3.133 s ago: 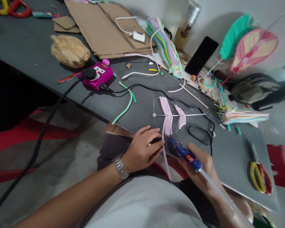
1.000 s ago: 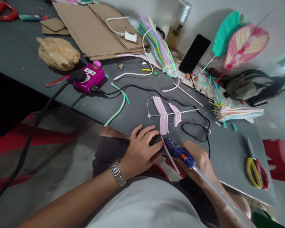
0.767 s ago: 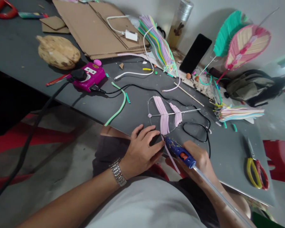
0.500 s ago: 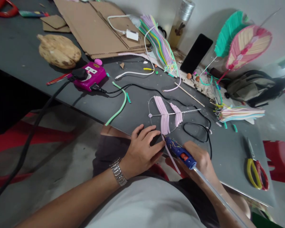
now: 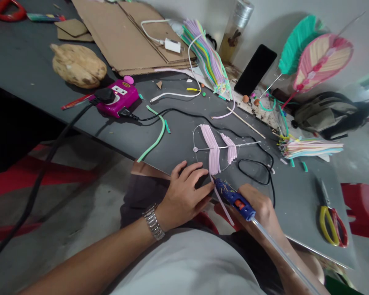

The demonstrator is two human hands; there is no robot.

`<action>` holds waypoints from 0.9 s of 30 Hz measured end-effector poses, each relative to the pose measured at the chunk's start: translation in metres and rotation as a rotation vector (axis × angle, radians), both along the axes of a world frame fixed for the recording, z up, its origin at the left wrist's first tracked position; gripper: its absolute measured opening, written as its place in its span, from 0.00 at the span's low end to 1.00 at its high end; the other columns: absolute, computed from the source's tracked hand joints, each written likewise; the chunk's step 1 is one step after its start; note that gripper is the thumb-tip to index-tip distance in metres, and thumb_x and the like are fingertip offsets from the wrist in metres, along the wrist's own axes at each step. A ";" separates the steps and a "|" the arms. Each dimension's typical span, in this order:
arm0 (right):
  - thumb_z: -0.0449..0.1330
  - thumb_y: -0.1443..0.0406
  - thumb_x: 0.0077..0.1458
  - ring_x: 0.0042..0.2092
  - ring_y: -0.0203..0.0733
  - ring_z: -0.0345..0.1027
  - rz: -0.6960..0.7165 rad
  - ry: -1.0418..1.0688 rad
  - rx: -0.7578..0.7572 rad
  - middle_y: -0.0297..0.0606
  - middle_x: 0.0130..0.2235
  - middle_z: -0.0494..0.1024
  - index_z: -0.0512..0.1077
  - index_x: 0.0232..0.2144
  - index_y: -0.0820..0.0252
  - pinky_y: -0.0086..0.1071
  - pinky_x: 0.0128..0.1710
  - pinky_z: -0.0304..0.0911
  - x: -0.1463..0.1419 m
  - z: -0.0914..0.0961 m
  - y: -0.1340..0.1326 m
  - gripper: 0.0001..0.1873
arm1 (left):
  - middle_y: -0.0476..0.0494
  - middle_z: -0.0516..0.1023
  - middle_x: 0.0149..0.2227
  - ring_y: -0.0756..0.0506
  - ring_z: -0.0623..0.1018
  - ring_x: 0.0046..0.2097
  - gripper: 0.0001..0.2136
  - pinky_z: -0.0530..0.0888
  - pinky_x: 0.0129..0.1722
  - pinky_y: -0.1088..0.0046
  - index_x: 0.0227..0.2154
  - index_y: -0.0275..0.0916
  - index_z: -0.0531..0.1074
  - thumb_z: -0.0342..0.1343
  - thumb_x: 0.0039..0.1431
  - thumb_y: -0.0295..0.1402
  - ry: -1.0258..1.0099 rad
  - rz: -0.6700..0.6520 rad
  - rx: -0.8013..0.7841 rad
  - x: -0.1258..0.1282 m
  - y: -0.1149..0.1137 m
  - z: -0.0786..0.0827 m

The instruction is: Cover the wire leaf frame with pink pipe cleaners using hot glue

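A blue glue gun (image 5: 233,198) with a long clear glue stick in its back is gripped in my right hand (image 5: 260,205). Its nozzle meets a loose pale pink pipe cleaner (image 5: 224,205) at the lower end of a pink band. My left hand (image 5: 187,188), with a metal watch at the wrist, has its thumb and index finger at that pipe cleaner; the other fingers rest by the table edge. Just beyond lies a leaf-shaped wire frame (image 5: 238,145) with a straight stem, partly covered by two bands of pink pipe cleaners (image 5: 213,151).
A black cord (image 5: 203,116) loops round the frame from a magenta power socket (image 5: 117,98). Scissors (image 5: 329,225) lie at the right. Behind are pipe cleaner bundles (image 5: 207,57), cardboard (image 5: 119,37), a phone (image 5: 255,69) and finished green and pink leaves (image 5: 324,61).
Both hands, the glue gun and the frame keep their places relative to each other. The whole view shifts very slightly to the right.
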State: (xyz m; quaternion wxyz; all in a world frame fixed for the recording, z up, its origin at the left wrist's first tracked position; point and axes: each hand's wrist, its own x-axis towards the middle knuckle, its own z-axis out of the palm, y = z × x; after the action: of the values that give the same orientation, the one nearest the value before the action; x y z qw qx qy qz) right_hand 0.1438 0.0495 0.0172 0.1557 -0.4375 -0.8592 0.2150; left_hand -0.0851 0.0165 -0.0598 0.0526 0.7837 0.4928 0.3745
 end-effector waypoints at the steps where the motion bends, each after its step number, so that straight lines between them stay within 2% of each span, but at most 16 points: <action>1: 0.57 0.66 0.64 0.26 0.36 0.58 -0.002 0.000 -0.004 0.31 0.27 0.65 0.57 0.26 0.55 0.31 0.27 0.50 0.000 0.001 0.000 0.16 | 0.35 0.77 0.54 0.33 0.71 0.63 0.13 0.61 0.64 0.41 0.50 0.43 0.78 0.61 0.63 0.31 0.001 -0.001 0.000 0.000 0.000 0.000; 7: 0.57 0.66 0.63 0.27 0.35 0.58 -0.003 0.035 -0.053 0.31 0.26 0.65 0.58 0.25 0.56 0.31 0.27 0.50 0.002 0.001 0.000 0.15 | 0.36 0.78 0.53 0.33 0.72 0.62 0.13 0.61 0.63 0.41 0.50 0.44 0.78 0.61 0.63 0.32 0.001 0.001 0.003 0.000 0.000 0.001; 10: 0.62 0.64 0.60 0.27 0.34 0.59 -0.083 0.103 -0.143 0.30 0.26 0.66 0.62 0.24 0.57 0.30 0.27 0.52 0.009 -0.002 0.000 0.16 | 0.36 0.77 0.54 0.33 0.72 0.62 0.12 0.62 0.63 0.41 0.49 0.44 0.79 0.61 0.63 0.32 -0.001 0.009 -0.003 0.001 0.000 0.002; 12: 0.67 0.61 0.57 0.26 0.34 0.61 -0.240 0.229 -0.242 0.30 0.25 0.69 0.67 0.25 0.58 0.30 0.26 0.55 0.016 -0.004 0.002 0.14 | 0.37 0.77 0.54 0.33 0.72 0.63 0.12 0.62 0.63 0.41 0.49 0.44 0.79 0.61 0.63 0.31 0.004 0.010 -0.009 0.000 0.000 0.002; 15: 0.72 0.58 0.52 0.23 0.34 0.63 -0.550 0.583 -0.369 0.33 0.26 0.76 0.74 0.31 0.60 0.30 0.24 0.59 0.033 -0.003 0.010 0.14 | 0.37 0.78 0.53 0.33 0.72 0.62 0.12 0.62 0.63 0.41 0.48 0.44 0.79 0.61 0.63 0.31 0.012 0.004 -0.011 -0.001 0.000 0.002; 18: 0.73 0.58 0.47 0.23 0.32 0.64 -0.768 1.005 -0.365 0.37 0.30 0.81 0.75 0.32 0.61 0.29 0.23 0.62 0.054 0.001 0.016 0.15 | 0.37 0.78 0.53 0.33 0.73 0.62 0.12 0.62 0.63 0.41 0.49 0.45 0.79 0.61 0.63 0.31 0.013 -0.001 -0.005 -0.002 0.000 0.002; 20: 0.73 0.61 0.43 0.24 0.32 0.67 -0.925 1.200 -0.362 0.37 0.31 0.82 0.75 0.32 0.60 0.26 0.23 0.65 0.068 0.001 0.017 0.15 | 0.37 0.78 0.53 0.33 0.73 0.61 0.12 0.62 0.63 0.42 0.48 0.45 0.80 0.61 0.63 0.32 0.015 0.000 0.004 -0.002 0.001 0.002; 24: 0.72 0.65 0.36 0.30 0.36 0.74 -1.207 1.325 -0.451 0.36 0.30 0.82 0.75 0.31 0.60 0.27 0.27 0.72 0.090 -0.004 0.012 0.16 | 0.37 0.79 0.52 0.33 0.74 0.60 0.11 0.62 0.63 0.43 0.47 0.45 0.80 0.61 0.63 0.31 0.007 0.000 0.025 -0.002 0.003 0.000; 27: 0.70 0.66 0.36 0.35 0.43 0.77 -1.226 1.282 -0.572 0.41 0.34 0.83 0.76 0.32 0.61 0.34 0.30 0.76 0.106 -0.005 0.000 0.15 | 0.37 0.79 0.52 0.33 0.74 0.60 0.10 0.62 0.63 0.43 0.46 0.45 0.80 0.61 0.62 0.31 0.011 0.001 0.032 -0.001 0.003 0.000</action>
State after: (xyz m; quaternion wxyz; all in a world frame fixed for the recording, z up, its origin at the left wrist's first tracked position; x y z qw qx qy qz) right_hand 0.2501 0.0497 0.0119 0.5731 -0.6342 -0.1425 0.4991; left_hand -0.0866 0.0198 -0.0594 0.0372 0.7864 0.4873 0.3778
